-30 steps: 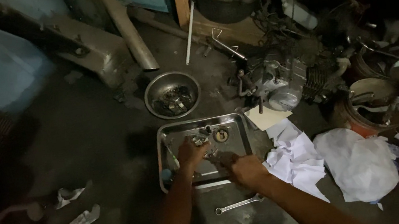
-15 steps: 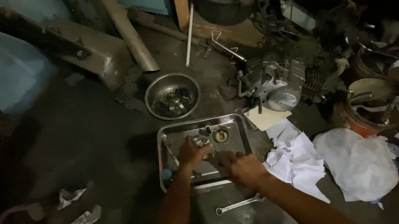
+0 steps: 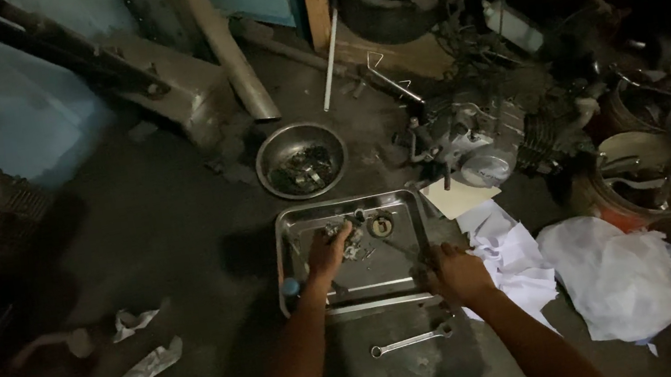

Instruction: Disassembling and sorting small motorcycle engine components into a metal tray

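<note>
Small metal parts (image 3: 354, 243) lie mid-tray, under the left hand (image 3: 329, 251) – fingers curled over them, grip unclear. Right hand (image 3: 457, 271) closed on the steel tray (image 3: 396, 206) rim at four o'clock.

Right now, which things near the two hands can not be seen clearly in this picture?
- Left hand: its fingertips reach into small parts in the tray; dim light and the hand hide any grip.
- Right hand: fingers curl at the tray's right edge; what they hold is too dark to tell.
- Bowl: contents are dark, too small to name.
- Engine: its far side is lost in shadow.
- Wrench: plain, its size marks too small.
</note>
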